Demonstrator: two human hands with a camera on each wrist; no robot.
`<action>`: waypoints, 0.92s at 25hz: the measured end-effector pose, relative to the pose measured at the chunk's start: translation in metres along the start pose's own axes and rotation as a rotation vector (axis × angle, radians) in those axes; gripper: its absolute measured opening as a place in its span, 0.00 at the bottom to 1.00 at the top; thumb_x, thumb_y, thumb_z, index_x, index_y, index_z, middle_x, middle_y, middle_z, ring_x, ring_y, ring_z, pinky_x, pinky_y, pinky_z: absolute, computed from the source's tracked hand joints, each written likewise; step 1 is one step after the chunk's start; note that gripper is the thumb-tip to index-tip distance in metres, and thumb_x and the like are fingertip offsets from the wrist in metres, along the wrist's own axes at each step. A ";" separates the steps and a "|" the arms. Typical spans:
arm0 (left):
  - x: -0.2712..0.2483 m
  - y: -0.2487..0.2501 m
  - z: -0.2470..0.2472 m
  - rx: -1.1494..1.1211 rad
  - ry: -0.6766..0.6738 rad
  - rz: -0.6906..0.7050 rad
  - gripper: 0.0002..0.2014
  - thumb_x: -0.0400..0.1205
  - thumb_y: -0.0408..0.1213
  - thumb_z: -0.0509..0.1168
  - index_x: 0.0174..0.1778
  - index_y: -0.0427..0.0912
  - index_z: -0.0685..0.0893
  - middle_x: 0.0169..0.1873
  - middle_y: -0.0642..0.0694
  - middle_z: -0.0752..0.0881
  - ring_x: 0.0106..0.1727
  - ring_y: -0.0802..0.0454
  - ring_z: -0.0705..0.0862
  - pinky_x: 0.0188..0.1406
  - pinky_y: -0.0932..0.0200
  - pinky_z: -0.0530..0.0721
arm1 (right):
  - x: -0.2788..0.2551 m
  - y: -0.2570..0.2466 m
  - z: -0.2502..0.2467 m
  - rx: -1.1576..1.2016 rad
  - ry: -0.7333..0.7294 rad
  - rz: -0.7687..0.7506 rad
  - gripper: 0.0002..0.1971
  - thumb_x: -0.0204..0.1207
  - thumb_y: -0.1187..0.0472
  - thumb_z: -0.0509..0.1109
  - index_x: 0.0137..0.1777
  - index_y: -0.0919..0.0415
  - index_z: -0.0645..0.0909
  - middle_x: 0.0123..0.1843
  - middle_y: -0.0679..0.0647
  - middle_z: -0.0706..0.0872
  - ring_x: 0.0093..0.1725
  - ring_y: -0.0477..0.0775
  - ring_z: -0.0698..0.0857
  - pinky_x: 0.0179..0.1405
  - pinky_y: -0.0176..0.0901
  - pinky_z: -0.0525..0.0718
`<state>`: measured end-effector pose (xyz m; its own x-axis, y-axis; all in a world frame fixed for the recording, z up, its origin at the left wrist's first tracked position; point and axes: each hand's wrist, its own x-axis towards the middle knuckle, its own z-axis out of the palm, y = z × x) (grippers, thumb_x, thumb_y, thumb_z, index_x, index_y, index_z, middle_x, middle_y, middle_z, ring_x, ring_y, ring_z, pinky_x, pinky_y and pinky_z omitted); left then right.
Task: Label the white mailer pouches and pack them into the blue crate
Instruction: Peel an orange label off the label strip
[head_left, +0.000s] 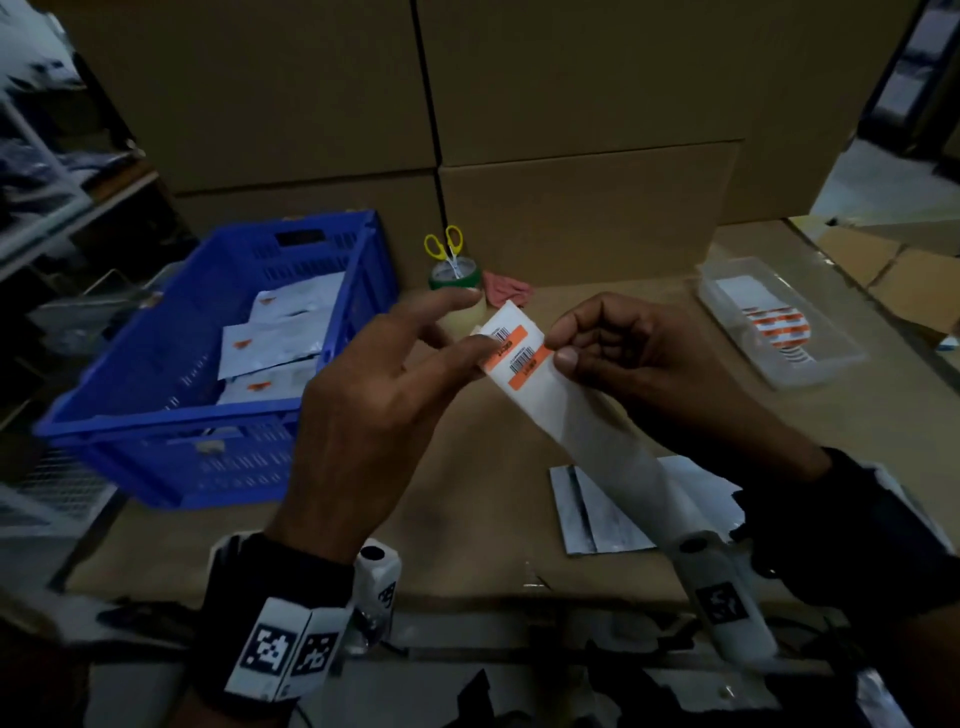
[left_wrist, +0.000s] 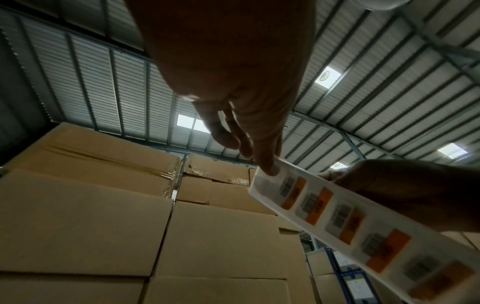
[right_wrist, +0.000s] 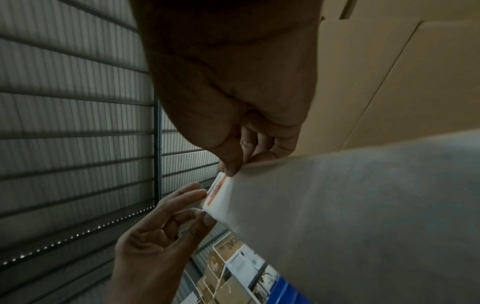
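Note:
Over the table's middle I hold a white backing strip (head_left: 524, 358) with orange barcode labels (left_wrist: 314, 205). My left hand (head_left: 480, 335) pinches the strip's far end, thumb on the top label, index finger stretched out above it. My right hand (head_left: 558, 349) pinches the strip's right edge just below, fingers curled; the rest of the strip (right_wrist: 337, 216) trails back under that wrist. The blue crate (head_left: 171, 421) stands at the left with several labelled white pouches (head_left: 275, 343) inside. One silvery-white pouch (head_left: 602, 514) lies flat on the table below my right hand.
A clear tray (head_left: 826, 358) with more label strips sits at the right. Yellow-handled scissors (head_left: 447, 247) stand in a tape roll beside a pink cloth (head_left: 506, 288). Tall cardboard boxes (head_left: 571, 156) wall off the back of the table.

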<state>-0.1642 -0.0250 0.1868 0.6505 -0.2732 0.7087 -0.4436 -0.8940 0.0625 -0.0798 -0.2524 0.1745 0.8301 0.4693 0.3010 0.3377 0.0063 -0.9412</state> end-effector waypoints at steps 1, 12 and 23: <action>0.000 -0.001 -0.003 -0.005 0.020 -0.032 0.15 0.86 0.41 0.69 0.66 0.38 0.88 0.70 0.40 0.82 0.58 0.48 0.85 0.48 0.52 0.88 | 0.001 0.000 0.003 0.028 0.016 -0.005 0.08 0.80 0.72 0.73 0.50 0.58 0.87 0.50 0.61 0.93 0.54 0.61 0.92 0.62 0.58 0.89; 0.009 0.029 -0.004 -0.439 0.101 -0.470 0.09 0.86 0.49 0.68 0.56 0.52 0.90 0.46 0.62 0.90 0.45 0.68 0.89 0.41 0.73 0.85 | -0.015 -0.004 0.030 0.035 0.235 -0.227 0.07 0.80 0.74 0.73 0.51 0.62 0.84 0.50 0.43 0.93 0.58 0.45 0.92 0.60 0.41 0.90; 0.016 0.038 -0.023 -0.529 0.037 -0.503 0.11 0.83 0.51 0.69 0.53 0.51 0.91 0.44 0.60 0.91 0.43 0.62 0.90 0.41 0.71 0.86 | -0.029 -0.015 0.023 -0.201 0.241 -0.345 0.07 0.82 0.62 0.74 0.56 0.51 0.84 0.60 0.40 0.88 0.64 0.42 0.88 0.60 0.36 0.88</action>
<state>-0.1849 -0.0555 0.2164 0.8367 0.1459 0.5279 -0.3415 -0.6147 0.7110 -0.1191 -0.2462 0.1764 0.7254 0.2508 0.6410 0.6719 -0.0561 -0.7385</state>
